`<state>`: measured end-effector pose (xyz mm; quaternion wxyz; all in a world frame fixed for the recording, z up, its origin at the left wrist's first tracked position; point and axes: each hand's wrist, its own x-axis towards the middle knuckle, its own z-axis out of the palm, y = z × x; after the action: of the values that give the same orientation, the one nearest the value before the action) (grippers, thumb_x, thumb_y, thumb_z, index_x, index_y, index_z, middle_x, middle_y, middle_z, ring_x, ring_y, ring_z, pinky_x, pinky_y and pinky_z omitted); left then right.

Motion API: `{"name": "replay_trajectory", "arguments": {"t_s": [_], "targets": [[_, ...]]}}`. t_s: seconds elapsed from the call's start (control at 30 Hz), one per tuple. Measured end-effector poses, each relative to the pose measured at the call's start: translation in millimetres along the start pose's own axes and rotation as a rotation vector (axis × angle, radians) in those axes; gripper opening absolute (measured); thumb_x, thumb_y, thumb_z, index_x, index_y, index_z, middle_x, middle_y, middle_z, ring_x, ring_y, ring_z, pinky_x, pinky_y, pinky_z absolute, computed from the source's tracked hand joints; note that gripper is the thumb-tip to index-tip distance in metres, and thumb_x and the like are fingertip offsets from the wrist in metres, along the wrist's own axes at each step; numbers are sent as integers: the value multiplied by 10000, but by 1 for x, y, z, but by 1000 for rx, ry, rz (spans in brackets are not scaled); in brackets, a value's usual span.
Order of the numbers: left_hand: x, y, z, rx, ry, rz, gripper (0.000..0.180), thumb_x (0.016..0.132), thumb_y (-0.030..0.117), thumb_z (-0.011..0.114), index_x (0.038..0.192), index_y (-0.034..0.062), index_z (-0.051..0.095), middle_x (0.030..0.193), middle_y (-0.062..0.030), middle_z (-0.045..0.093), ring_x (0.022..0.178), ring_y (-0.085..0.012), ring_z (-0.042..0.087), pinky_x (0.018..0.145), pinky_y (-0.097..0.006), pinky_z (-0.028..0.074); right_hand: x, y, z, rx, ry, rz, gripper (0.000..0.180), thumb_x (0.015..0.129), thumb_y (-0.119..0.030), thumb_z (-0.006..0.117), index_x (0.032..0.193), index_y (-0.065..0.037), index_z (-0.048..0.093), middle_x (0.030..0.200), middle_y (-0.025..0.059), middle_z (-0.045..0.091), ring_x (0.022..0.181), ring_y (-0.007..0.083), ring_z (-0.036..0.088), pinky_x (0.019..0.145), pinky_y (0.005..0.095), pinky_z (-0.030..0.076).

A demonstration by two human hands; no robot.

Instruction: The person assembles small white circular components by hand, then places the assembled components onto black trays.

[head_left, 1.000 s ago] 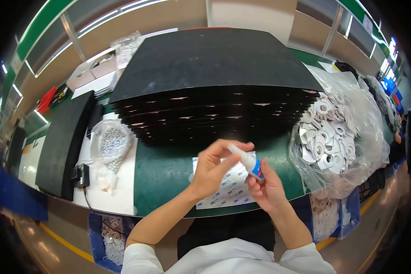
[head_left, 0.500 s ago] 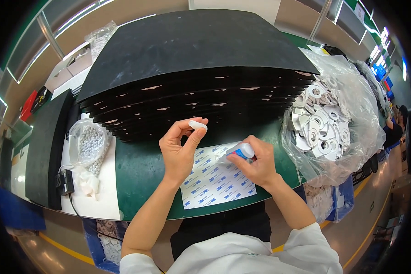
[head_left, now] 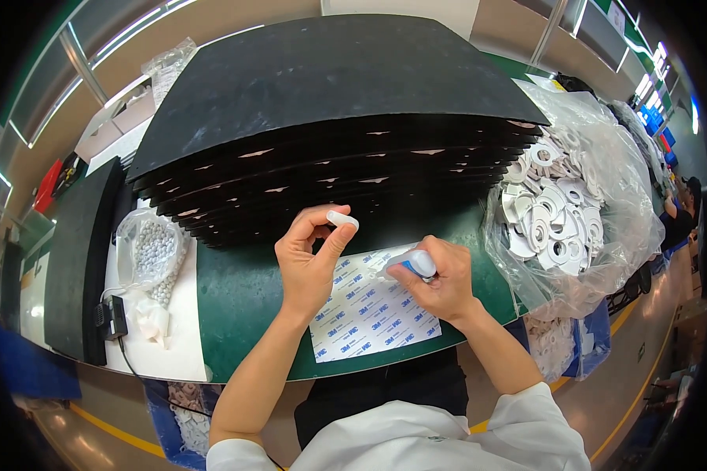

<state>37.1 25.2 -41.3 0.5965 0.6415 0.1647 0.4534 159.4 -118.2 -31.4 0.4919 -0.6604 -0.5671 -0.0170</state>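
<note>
Raised in front of the black stack, my left hand (head_left: 306,263) pinches a small white elongated piece with rounded ends (head_left: 342,220) between thumb and fingers. My right hand (head_left: 445,279) is wrapped round a small white squeeze bottle with a blue label (head_left: 421,263). The bottle lies tilted in the grip, its narrow end pointing left toward the white piece and blurred against the sheet. Beneath both hands, a white sheet with repeated blue print (head_left: 369,334) rests on the green tabletop.
A tall stack of black sheets (head_left: 338,74) fills the back of the green table (head_left: 247,314). To the right sits a clear bag of white rings (head_left: 554,228); to the left, a bag of small pale balls (head_left: 155,250) and a black adapter (head_left: 110,317). Blue bins (head_left: 597,349) stand below the edge.
The bottle has turned a little in my right hand, so less of its blue label shows. My left hand with the white piece has barely shifted.
</note>
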Motion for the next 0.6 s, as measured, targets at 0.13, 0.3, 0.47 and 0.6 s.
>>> {"name": "replay_trajectory", "arguments": {"t_s": [0.13, 0.3, 0.47, 0.6], "targets": [[0, 3, 3, 5, -21, -1, 170, 799, 140, 674, 931, 34, 657, 931, -65, 640, 767, -96, 560, 704, -204, 445, 1, 2, 0, -4, -15, -17, 269, 707, -215, 739, 647, -49, 536, 562, 67, 555, 460, 175, 534, 433, 255, 374], [-1, 11, 6, -94, -17, -124, 235, 812, 147, 664, 1009, 26, 626, 914, -70, 645, 763, -91, 561, 711, -195, 448, 0, -2, -2, 201, 79, 175, 217, 748, -202, 728, 768, -32, 594, 634, 22, 583, 509, 82, 522, 451, 209, 395], [-2, -1, -1, -385, -16, -360, 255, 815, 155, 660, 1031, 38, 591, 867, -76, 652, 755, -95, 574, 655, -201, 453, -4, 7, -2, 600, 173, 331, 219, 823, -225, 659, 880, -24, 596, 711, 4, 583, 570, 36, 494, 495, 165, 385], [-3, -3, -1, -656, 17, -516, 186, 824, 176, 649, 957, 69, 577, 925, -84, 638, 803, -117, 585, 645, -210, 460, -6, 11, -3, 765, 172, 409, 219, 836, -199, 644, 946, -18, 585, 744, 14, 586, 570, 21, 458, 498, 151, 358]]}}
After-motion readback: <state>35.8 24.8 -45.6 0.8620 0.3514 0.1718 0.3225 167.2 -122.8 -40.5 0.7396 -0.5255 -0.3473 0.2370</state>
